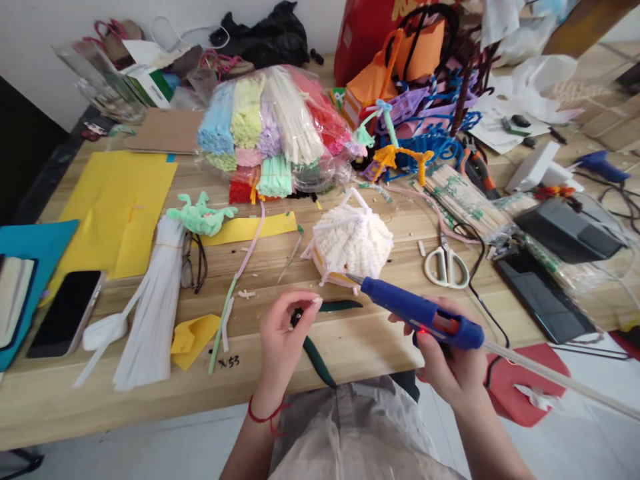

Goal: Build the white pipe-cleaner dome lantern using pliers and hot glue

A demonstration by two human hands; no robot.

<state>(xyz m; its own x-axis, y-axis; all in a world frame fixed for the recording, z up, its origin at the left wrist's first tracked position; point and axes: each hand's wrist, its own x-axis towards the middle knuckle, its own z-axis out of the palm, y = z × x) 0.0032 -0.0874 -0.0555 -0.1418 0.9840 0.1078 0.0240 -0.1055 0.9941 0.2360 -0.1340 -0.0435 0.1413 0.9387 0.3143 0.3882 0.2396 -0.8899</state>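
Note:
My right hand (453, 363) is wrapped round a blue hot glue gun (420, 313), which has a small red light and a long clear glue stick at its back. The metal nozzle points left, close to the lower edge of a white fuzzy pipe-cleaner dome (353, 237) on the table; I cannot tell whether they touch. In front of the dome, my left hand (287, 333) has thumb and forefinger pinched together. Whatever is between those fingertips is too small to make out. Dark green-handled pliers (320, 362) lie beneath this hand, partly hidden by it.
White scissors (447, 267) and a black phone (543, 297) lie to the right. Bagged coloured pipe cleaners (293, 120) stand behind the dome. On the left are white strips (155, 313), a green pipe-cleaner piece (203, 215), glasses (194, 263) and another phone (67, 313).

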